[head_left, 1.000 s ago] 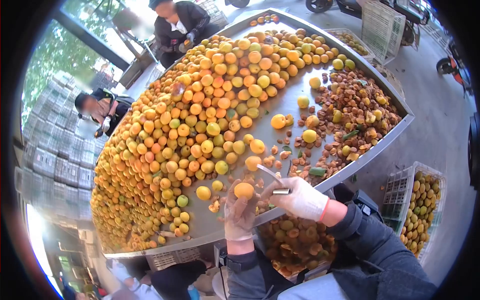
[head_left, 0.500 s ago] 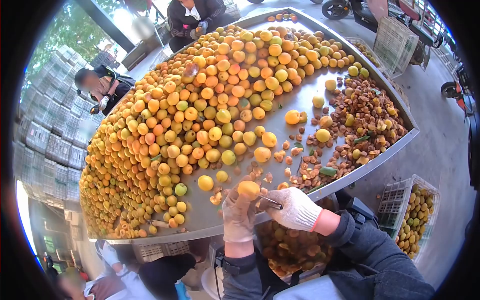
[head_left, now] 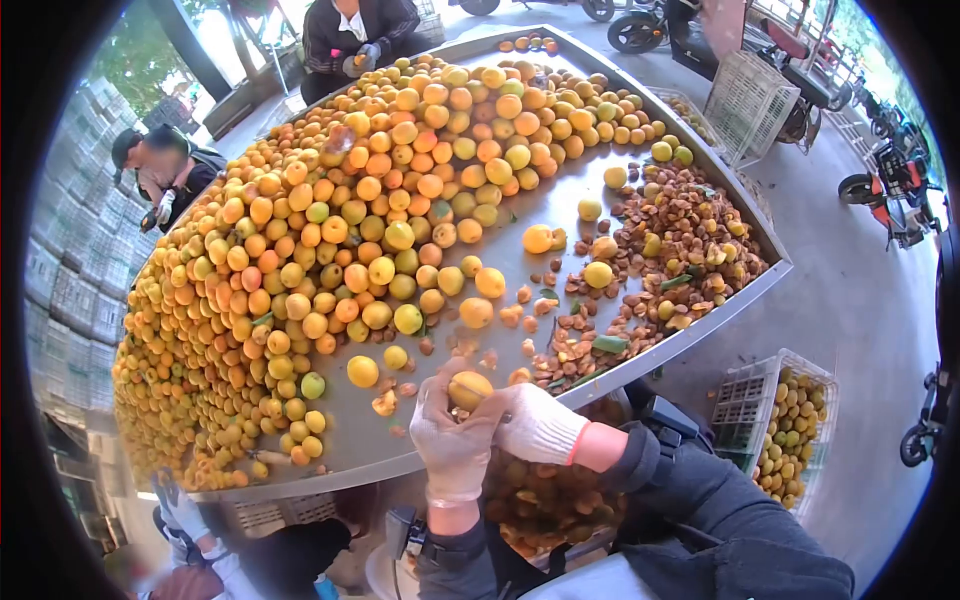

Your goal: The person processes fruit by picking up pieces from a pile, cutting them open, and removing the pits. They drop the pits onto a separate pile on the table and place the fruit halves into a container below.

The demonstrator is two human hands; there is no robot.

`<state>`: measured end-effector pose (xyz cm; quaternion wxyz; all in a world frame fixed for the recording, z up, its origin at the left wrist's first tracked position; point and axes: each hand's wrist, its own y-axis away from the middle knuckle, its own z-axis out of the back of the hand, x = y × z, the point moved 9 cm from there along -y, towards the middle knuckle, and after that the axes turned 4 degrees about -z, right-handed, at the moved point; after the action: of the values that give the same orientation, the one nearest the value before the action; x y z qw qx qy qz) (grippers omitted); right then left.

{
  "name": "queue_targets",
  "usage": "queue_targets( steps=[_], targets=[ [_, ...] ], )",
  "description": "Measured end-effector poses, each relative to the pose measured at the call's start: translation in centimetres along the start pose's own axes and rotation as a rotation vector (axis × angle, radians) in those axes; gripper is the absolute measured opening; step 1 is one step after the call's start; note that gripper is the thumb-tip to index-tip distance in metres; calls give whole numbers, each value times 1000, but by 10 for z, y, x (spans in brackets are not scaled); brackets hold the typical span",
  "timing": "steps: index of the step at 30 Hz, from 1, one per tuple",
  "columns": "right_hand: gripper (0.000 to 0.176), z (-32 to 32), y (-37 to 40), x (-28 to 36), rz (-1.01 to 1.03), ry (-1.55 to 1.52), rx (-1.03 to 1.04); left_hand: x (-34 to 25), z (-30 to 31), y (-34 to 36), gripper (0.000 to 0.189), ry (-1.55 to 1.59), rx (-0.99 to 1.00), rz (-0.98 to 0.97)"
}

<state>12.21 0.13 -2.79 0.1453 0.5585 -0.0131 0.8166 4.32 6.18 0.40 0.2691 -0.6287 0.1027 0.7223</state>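
Observation:
Above the near edge of the metal table (head_left: 380, 470), my gloved left hand (head_left: 452, 440) holds a yellow-orange fruit (head_left: 470, 390) between its fingers. A dark line runs across the fruit's skin. Pressed close against the fruit's right side is my gloved right hand (head_left: 540, 424), its fingers closed. Whatever tool it grips is mostly hidden by the fingers. A large heap of orange and yellow fruit (head_left: 340, 230) covers the table's left and middle. Brown pits and scraps (head_left: 690, 230) are piled at its right side.
Below my hands is a container of fruit halves (head_left: 550, 500). A white crate (head_left: 740, 410) of yellow fruit stands on the floor at right. Co-workers sit at the far side, the left and the lower left. An empty crate (head_left: 752, 105) and scooters are at upper right.
The view has shifted, so the table appears further left. My right hand has come in against the fruit, and the thin metal tool seen earlier between the hands is now hidden.

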Motion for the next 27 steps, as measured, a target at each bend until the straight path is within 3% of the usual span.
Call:
queue_targets(
  steps=[3, 5, 6, 8, 9, 10, 12, 14, 16, 17, 18, 20, 23, 25, 27],
  targets=[
    [25, -11, -1, 5, 34, -240, 53, 10, 7, -2, 45, 70, 58, 102],
    [28, -28, 2, -1, -47, -683, 228, 14, 4, -2, 46, 171, 116, 147],
    [28, -21, 3, 4, -46, -683, 227, 13, 2, 0, 47, 233, 156, 159],
    [29, -34, 26, -5, -515, -578, 484, 13, 1, 2, 48, 295, 195, 168],
    [27, -15, 21, 21, -283, -542, 318, 14, 0, 3, 50, 333, 192, 167],
    [27, -17, 20, 17, -283, -541, 319, 15, 0, 4, 51, 372, 188, 168],
    [23, 0, 11, 18, -126, -153, 110, 16, 4, 2, 52, 526, 94, 241],
    [20, 9, 13, 13, -98, -1, 102, 23, 10, -1, 53, 672, 1, 314],
    [19, 28, 18, 13, -61, -332, -18, 26, 29, -10, 54, 660, -111, 215],
    [15, 35, 19, 4, -214, -394, -69, 18, 22, -7, 55, 623, -74, 245],
    [22, 43, 16, 3, -166, -451, -99, 20, 17, -5, 55, 622, -78, 246],
    [38, 57, 15, 15, -127, -374, -215, -9, 3, -4, 55, -84, 84, -139],
    [51, 57, 13, 19, -47, -150, -165, -22, -4, 2, 51, -134, 159, -154],
    [52, 59, 14, 18, -64, -255, -127, -21, -7, 3, 50, -214, 192, -170],
    [54, 59, 14, 17, -80, -360, -83, -21, -12, 5, 47, -13, 222, -212]
  ],
)
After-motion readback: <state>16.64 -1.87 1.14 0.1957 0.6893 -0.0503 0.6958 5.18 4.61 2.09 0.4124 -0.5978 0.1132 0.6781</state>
